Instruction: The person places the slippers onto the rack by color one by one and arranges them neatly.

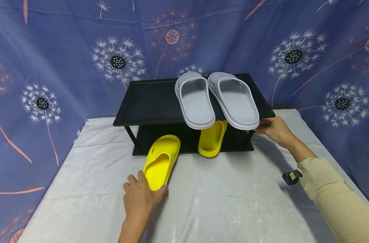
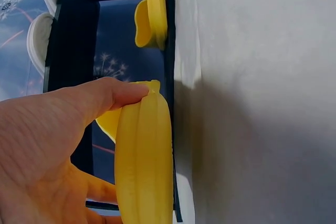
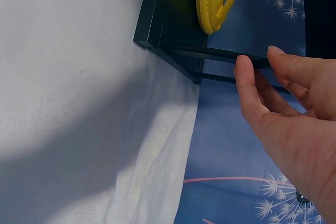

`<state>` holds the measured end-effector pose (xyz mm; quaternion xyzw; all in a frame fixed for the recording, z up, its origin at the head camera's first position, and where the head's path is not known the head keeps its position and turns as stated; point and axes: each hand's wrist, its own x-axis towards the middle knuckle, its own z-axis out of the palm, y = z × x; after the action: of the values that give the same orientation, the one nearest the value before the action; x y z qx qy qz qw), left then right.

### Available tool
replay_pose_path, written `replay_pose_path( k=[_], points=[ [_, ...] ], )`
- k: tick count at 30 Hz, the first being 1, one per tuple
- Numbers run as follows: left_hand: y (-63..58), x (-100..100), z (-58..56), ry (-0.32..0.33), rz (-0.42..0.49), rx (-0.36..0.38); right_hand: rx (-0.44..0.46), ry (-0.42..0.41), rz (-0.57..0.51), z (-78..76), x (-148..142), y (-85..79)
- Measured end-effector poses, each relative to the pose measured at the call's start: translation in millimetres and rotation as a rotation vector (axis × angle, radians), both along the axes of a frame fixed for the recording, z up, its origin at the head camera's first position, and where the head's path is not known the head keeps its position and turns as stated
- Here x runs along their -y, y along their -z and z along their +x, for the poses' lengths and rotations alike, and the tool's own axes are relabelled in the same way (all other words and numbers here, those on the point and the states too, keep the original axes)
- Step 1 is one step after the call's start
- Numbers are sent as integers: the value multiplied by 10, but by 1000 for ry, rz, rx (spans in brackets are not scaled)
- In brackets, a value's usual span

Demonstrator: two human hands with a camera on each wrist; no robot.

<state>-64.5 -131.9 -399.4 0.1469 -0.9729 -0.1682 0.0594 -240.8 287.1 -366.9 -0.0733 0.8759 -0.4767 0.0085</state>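
Observation:
My left hand (image 1: 140,199) grips a yellow clog (image 1: 166,145) by its heel end, thumb on one side and fingers on the other. That clog is tilted, its toe toward the left part of the lower shelf of a black shoe rack (image 1: 154,101). On the lower shelf sits another yellow clog (image 1: 211,143), partly hidden under the top shelf. In the right wrist view, my right hand (image 3: 294,98) pinches a thin black post (image 3: 210,53) at the rack's right end. The head view partly hides its fingertips behind the rack.
Two grey clogs (image 1: 198,104) stand side by side on the right half of the top shelf, heels over its front edge. A white cloth (image 1: 218,195) covers the table. Behind hangs a blue curtain (image 1: 202,33) with dandelion prints.

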Motion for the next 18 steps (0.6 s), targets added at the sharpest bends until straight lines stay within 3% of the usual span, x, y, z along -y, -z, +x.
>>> replay_pose_path(
  k=[12,18],
  points=[
    [-21,-52,-168,18,-1,-66,19,4,-12,-20,-12,21],
    [-25,-90,-253,34,7,-66,19,-1,-24,-34,-20,39]
  ],
)
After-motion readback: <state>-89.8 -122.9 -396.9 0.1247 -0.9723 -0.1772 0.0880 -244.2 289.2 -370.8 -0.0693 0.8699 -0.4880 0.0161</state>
